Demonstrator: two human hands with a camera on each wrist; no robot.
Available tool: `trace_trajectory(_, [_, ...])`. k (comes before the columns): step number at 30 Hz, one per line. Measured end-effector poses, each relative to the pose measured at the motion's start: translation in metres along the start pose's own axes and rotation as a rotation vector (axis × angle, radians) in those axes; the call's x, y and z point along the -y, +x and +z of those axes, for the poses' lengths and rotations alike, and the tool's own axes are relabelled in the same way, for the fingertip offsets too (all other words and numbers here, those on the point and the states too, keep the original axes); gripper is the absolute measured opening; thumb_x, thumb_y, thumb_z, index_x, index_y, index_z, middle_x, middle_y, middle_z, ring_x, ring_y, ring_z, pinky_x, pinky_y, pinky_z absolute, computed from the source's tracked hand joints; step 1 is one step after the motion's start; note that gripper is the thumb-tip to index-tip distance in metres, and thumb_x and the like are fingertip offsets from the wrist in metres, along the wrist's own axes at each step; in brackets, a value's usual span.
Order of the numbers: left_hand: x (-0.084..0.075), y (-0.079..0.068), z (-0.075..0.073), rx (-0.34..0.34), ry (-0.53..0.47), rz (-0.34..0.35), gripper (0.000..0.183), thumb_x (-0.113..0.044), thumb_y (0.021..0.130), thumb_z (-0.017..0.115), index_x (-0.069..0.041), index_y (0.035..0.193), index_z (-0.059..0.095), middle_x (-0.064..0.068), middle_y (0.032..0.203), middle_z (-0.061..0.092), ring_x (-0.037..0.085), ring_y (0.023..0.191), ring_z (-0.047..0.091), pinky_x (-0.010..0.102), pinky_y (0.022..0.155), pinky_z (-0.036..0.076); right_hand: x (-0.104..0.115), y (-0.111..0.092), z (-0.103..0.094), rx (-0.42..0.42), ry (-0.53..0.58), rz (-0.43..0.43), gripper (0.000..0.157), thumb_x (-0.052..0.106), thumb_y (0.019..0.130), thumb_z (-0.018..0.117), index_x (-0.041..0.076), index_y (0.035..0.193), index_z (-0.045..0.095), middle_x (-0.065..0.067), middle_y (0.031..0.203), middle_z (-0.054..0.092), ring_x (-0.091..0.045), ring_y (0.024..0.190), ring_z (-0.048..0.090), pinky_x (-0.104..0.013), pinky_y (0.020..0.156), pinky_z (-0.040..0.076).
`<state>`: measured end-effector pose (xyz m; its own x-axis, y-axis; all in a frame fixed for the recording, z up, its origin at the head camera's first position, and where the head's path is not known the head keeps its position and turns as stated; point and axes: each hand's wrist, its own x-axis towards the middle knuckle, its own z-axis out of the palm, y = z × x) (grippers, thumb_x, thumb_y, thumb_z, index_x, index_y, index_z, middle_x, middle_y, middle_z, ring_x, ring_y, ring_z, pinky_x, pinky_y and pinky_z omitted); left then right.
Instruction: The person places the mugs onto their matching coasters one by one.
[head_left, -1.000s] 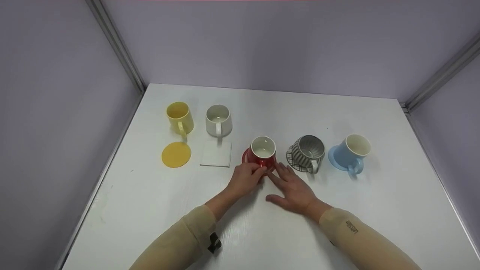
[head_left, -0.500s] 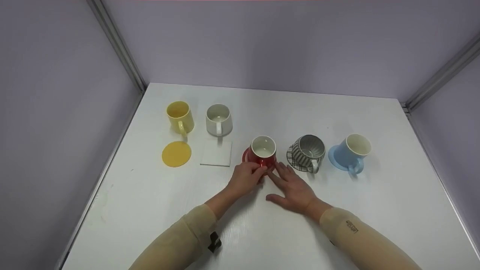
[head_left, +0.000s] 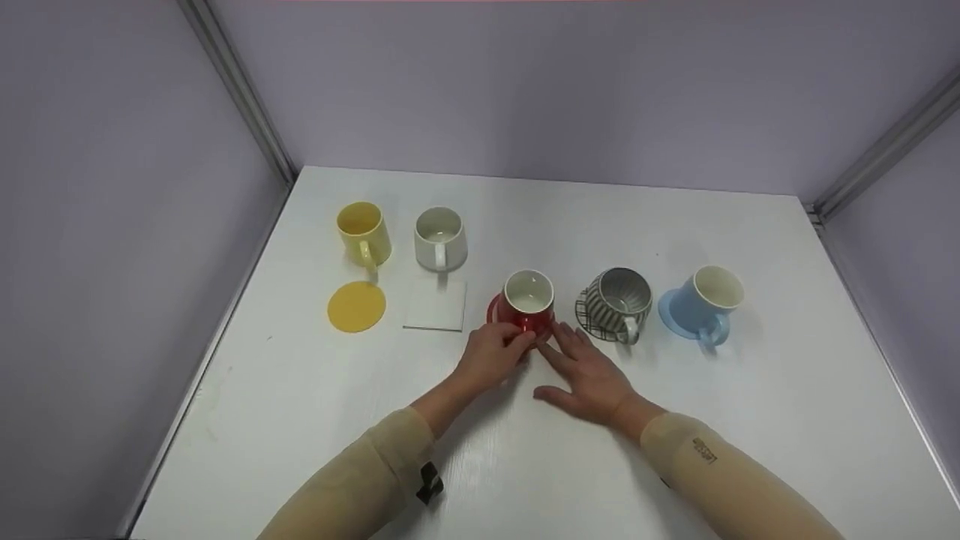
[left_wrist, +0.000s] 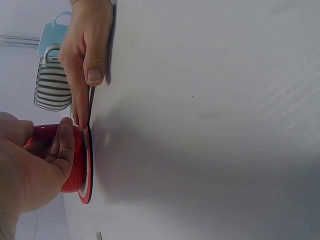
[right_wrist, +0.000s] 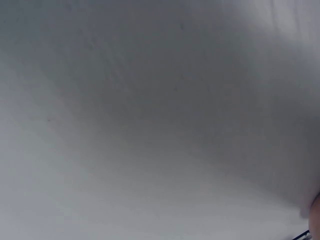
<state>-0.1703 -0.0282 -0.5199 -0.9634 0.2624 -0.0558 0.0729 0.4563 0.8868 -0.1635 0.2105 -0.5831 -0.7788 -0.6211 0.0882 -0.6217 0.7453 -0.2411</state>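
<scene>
A red mug [head_left: 513, 309] with a white inside stands upright on a round red coaster [left_wrist: 88, 186] near the middle of the table. My left hand [head_left: 491, 358] grips the mug's handle, its fingers curled round it in the left wrist view. Fingers extended, my right hand [head_left: 592, 379] lies low over the table with its fingertips at the coaster's near right edge. Just right of it, a grey striped mug [head_left: 609, 307] sits on a checked coaster [head_left: 583, 315]. The right wrist view holds mostly table surface, with a sliver of skin at its lower right corner.
On the right, a light blue mug [head_left: 699, 306] overlaps a blue coaster [head_left: 670, 319]. A yellow mug [head_left: 364, 238] and a white mug [head_left: 440, 244] stand at the back left, behind a round yellow coaster [head_left: 356, 307] and a square white coaster [head_left: 435, 306]. Walls enclose the table's back and sides.
Both hands and the red mug keep their places. Only the head view has shifted very slightly.
</scene>
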Motion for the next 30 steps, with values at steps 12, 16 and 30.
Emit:
trace_trajectory(12, [0.005, -0.014, -0.027, -0.067, -0.027, -0.027, 0.031, -0.036, 0.109, 0.061, -0.011, 0.112, 0.079, 0.011, 0.095, 0.076, 0.015, 0.083, 0.064, 0.033, 0.072, 0.055, 0.002, -0.001, -0.001, 0.006, 0.033, 0.000, 0.085, 0.069, 0.101, 0.054, 0.020, 0.168, 0.033, -0.012, 0.176, 0.019, -0.035, 0.160, 0.021, -0.051, 0.128, 0.022])
trace_trajectory(16, [0.006, -0.015, -0.037, -0.121, -0.024, -0.045, 0.032, -0.037, 0.108, 0.063, -0.012, 0.119, 0.079, 0.004, 0.099, 0.076, 0.017, 0.090, 0.064, 0.035, 0.079, 0.056, 0.002, -0.001, -0.001, 0.021, 0.037, 0.023, 0.086, 0.072, 0.101, 0.052, 0.025, 0.169, 0.027, -0.007, 0.177, 0.013, -0.031, 0.162, 0.017, -0.049, 0.129, 0.020])
trace_trajectory(30, [0.013, -0.013, -0.078, -0.322, -0.046, -0.088, 0.042, -0.039, 0.107, 0.064, -0.006, 0.132, 0.070, 0.009, 0.120, 0.073, 0.023, 0.111, 0.066, 0.042, 0.098, 0.056, 0.006, -0.001, -0.003, 0.048, 0.048, 0.073, 0.090, 0.076, 0.100, 0.047, 0.029, 0.171, 0.018, -0.003, 0.178, 0.009, -0.025, 0.163, 0.011, -0.048, 0.130, 0.014])
